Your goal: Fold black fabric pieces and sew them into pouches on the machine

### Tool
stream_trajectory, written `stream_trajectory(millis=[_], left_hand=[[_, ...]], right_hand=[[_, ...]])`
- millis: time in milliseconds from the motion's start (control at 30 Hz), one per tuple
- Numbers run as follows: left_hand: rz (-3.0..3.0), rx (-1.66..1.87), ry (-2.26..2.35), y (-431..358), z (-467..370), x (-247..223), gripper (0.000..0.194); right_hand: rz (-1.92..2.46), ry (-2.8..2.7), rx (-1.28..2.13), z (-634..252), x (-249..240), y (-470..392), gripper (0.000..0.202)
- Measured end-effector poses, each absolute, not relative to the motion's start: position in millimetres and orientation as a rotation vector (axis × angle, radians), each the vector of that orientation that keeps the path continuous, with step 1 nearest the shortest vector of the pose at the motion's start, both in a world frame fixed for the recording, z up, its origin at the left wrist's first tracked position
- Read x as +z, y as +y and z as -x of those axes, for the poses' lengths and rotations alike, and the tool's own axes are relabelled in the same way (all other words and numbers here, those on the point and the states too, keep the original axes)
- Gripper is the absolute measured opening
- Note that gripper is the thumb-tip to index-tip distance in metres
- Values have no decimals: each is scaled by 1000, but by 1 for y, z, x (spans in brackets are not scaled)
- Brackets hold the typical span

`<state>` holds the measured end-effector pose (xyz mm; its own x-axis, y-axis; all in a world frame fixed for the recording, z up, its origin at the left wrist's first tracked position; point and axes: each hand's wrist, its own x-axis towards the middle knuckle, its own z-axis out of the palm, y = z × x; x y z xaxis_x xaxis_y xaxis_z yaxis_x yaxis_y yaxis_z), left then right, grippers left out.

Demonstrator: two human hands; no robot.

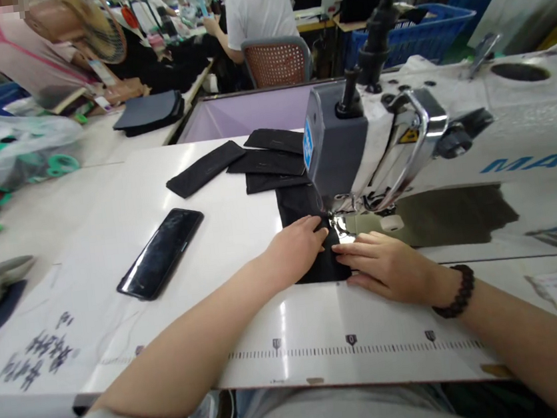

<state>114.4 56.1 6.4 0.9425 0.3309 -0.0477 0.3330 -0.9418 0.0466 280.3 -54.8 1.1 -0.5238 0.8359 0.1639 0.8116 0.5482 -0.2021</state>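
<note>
A black fabric piece [324,269] lies flat on the white sewing table, partly beneath the needle area [339,226] of a sewing machine [340,151]. Resting on the cloth is my left hand [297,250], its fingers stretched toward the needle. My right hand [390,266] lies at the fabric's right edge, fingers extended and fingertips touching it just in front of the needle. Neither hand is closed around anything. The machine head hides the far part of the cloth. Several folded black pieces [206,169] lie behind and to the left.
A black smartphone [161,252] lies left of my hands. A ruler strip [319,350] runs along the table's front edge. Right of the needle is a dark olive patch [453,216]. Beyond are a dark fabric stack [149,111], a blue basket [439,29] and a seated person [260,10].
</note>
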Motion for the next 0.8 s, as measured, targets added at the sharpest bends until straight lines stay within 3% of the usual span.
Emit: stream_trajectory(millis=[200, 800], left_hand=[[-2985, 45, 543, 56, -115, -2, 57], [-2960, 146, 370, 78, -114, -8, 55]], right_hand=[[1451, -2450, 57, -286, -10, -57, 33], [1640, -2416, 99, -278, -11, -55, 40]])
